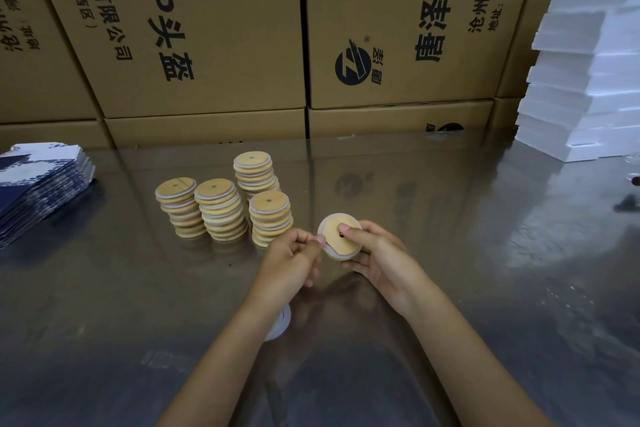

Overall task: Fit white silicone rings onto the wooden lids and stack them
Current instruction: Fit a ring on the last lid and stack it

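Both hands, left hand [294, 253] and right hand [374, 253], grip the round wooden lid [341, 236], seating its white silicone ring [341, 256]; stacking likely follows.

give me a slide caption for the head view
Both hands fit a white ring onto a wooden lid beside four stacks of finished lids.

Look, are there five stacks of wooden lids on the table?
No, four stacks of wooden lids stand on the table.

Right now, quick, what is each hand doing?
Left hand: pinches the white silicone ring at the lid's edge.
Right hand: holds the wooden lid.
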